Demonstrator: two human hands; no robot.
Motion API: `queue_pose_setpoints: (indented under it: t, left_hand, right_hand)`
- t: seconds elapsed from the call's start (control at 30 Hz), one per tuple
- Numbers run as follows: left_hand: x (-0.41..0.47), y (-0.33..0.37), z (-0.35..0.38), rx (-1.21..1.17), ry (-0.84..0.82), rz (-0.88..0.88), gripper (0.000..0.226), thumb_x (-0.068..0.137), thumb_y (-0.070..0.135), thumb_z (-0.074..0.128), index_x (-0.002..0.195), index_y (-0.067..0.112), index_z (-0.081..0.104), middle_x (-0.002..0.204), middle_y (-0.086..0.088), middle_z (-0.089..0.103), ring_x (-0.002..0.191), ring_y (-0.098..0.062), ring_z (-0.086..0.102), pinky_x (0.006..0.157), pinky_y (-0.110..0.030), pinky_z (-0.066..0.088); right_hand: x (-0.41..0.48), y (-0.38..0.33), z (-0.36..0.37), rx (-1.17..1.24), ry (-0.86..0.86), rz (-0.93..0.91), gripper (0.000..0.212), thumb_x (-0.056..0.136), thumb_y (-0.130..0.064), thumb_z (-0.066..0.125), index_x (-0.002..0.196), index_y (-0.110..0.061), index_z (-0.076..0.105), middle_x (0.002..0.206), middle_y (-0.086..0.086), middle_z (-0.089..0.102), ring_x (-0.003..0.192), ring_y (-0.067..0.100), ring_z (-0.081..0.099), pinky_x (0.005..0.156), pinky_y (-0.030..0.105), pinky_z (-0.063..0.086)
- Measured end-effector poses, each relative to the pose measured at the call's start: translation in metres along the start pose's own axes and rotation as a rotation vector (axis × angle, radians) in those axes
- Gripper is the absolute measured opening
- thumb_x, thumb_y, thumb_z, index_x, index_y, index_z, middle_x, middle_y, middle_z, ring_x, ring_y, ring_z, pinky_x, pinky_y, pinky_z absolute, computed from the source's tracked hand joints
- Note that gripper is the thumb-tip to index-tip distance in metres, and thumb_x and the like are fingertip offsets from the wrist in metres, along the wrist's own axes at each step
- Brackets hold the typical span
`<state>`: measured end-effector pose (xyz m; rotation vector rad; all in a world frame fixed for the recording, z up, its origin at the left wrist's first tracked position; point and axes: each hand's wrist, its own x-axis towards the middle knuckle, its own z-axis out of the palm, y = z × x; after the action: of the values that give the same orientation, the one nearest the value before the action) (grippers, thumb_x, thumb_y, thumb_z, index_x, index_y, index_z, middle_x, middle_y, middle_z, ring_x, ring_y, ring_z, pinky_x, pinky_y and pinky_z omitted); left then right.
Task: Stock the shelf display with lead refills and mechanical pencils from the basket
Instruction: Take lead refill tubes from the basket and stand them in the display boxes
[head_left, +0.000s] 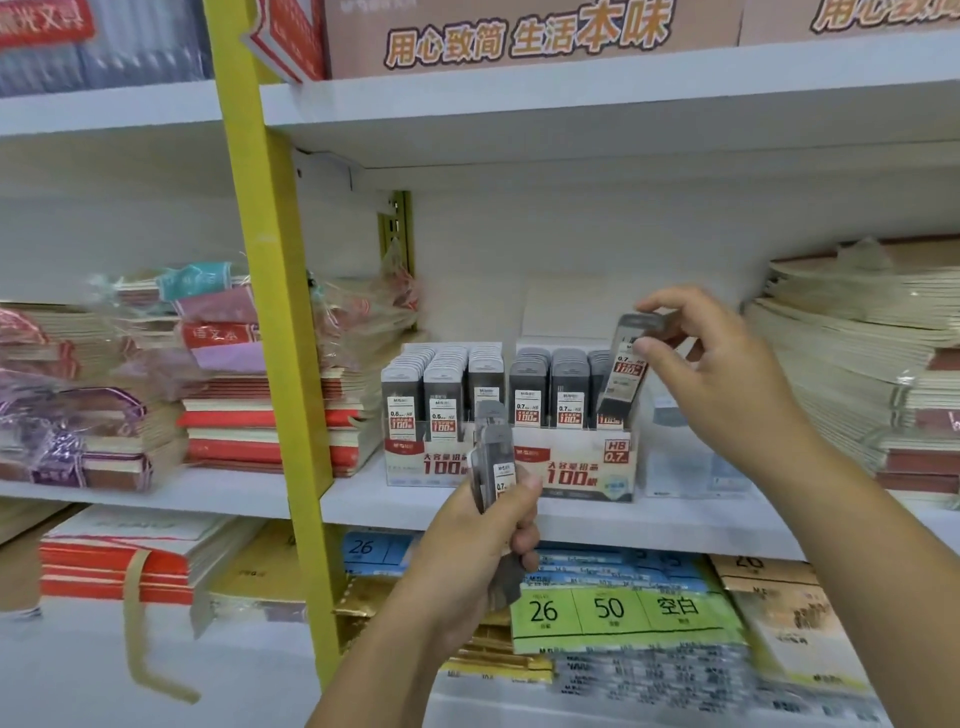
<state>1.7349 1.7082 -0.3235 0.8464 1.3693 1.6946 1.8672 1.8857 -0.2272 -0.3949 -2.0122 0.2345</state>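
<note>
While the fingers (649, 345) of the right hand (717, 379) pinch one lead refill case (626, 374) by its top, tilted above the rightmost row of the 0.7 display box (571, 475), the left hand (483, 540) curls round a bundle of refill cases (491, 460) held upright just before the white shelf (675, 525); notebook stacks (260, 415) lie at either side.

I read the lead refill case (626, 371) as dark, smooth, glossy plastic with a paper label, and the bundle of refill cases (491, 462) looks the same. The display box (571, 470) is printed cardboard. The shelf (363, 501) is matt white, the yellow upright (275, 312) has glossy paint, and crinkled clear film wraps the notebook stack (358, 322).
</note>
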Motion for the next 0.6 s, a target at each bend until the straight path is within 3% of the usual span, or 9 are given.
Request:
queue_pose_setpoints:
  t: [0.07, 0.13, 0.27, 0.33, 0.43, 0.53, 0.6]
  left_hand:
    - [0.001, -0.001, -0.002, -0.118, -0.054, 0.001, 0.009, 0.098, 0.018, 0.06, 0.106, 0.016, 0.056, 0.068, 0.001, 0.052, 0.061, -0.014, 0.05, 0.053, -0.024, 0.046]
    - [0.001, 0.0, -0.005, -0.201, -0.076, 0.027, 0.022, 0.097, 0.006, 0.056, 0.118, 0.011, 0.057, 0.073, -0.002, 0.055, 0.064, -0.015, 0.053, 0.06, -0.028, 0.048]
    - [0.004, -0.003, -0.013, -0.131, -0.065, 0.114, 0.026, 0.099, 0.016, 0.057, 0.125, 0.011, 0.061, 0.097, -0.005, 0.076, 0.083, -0.019, 0.072, 0.078, -0.034, 0.058]
    - [0.003, -0.003, -0.016, -0.119, -0.076, 0.134, 0.033, 0.095, 0.021, 0.058, 0.127, 0.012, 0.06, 0.113, -0.008, 0.076, 0.102, -0.023, 0.074, 0.079, -0.033, 0.061]
    - [-0.002, -0.001, -0.018, -0.145, -0.123, 0.154, 0.044, 0.089, 0.024, 0.062, 0.132, 0.013, 0.056, 0.121, -0.012, 0.073, 0.112, -0.028, 0.071, 0.081, -0.036, 0.062]
    - [-0.006, 0.002, -0.016, -0.153, -0.152, 0.167, 0.045, 0.09, 0.024, 0.063, 0.133, 0.014, 0.056, 0.122, -0.012, 0.073, 0.112, -0.03, 0.07, 0.081, -0.036, 0.062]
    - [-0.009, 0.004, -0.013, -0.151, -0.158, 0.176, 0.042, 0.091, 0.024, 0.063, 0.131, 0.013, 0.058, 0.122, -0.013, 0.073, 0.112, -0.03, 0.07, 0.08, -0.036, 0.062]
  right_hand:
    - [0.0, 0.007, 0.007, -0.016, -0.049, 0.018, 0.026, 0.091, -0.027, 0.061, 0.111, -0.042, 0.053, 0.098, -0.004, 0.06, 0.088, 0.0, 0.052, 0.067, 0.017, 0.035]
    - [0.0, 0.012, 0.013, -0.025, -0.073, 0.035, 0.028, 0.089, -0.027, 0.062, 0.111, -0.043, 0.055, 0.095, -0.004, 0.06, 0.087, 0.0, 0.047, 0.069, 0.018, 0.034]
    - [0.001, 0.018, 0.026, -0.256, -0.049, 0.029, 0.02, 0.088, -0.038, 0.061, 0.106, -0.035, 0.068, 0.095, -0.009, 0.054, 0.098, 0.008, 0.03, 0.082, 0.029, 0.029]
    - [0.001, 0.016, 0.028, -0.32, -0.055, 0.051, 0.024, 0.089, -0.039, 0.059, 0.108, -0.031, 0.071, 0.096, -0.009, 0.047, 0.104, 0.014, 0.03, 0.088, 0.03, 0.027]
    - [-0.003, 0.008, 0.024, -0.365, -0.049, 0.012, 0.028, 0.093, -0.034, 0.056, 0.116, -0.027, 0.07, 0.105, -0.005, 0.052, 0.111, 0.022, 0.033, 0.091, 0.031, 0.025]
    - [-0.01, -0.014, 0.019, -0.229, -0.03, -0.074, 0.029, 0.093, -0.031, 0.053, 0.115, -0.023, 0.07, 0.099, -0.008, 0.059, 0.103, 0.012, 0.036, 0.082, 0.022, 0.024]
    - [-0.018, -0.033, 0.019, 0.006, -0.158, -0.02, 0.03, 0.091, -0.039, 0.051, 0.115, -0.032, 0.068, 0.093, -0.022, 0.057, 0.091, -0.001, 0.041, 0.074, 0.019, 0.03]
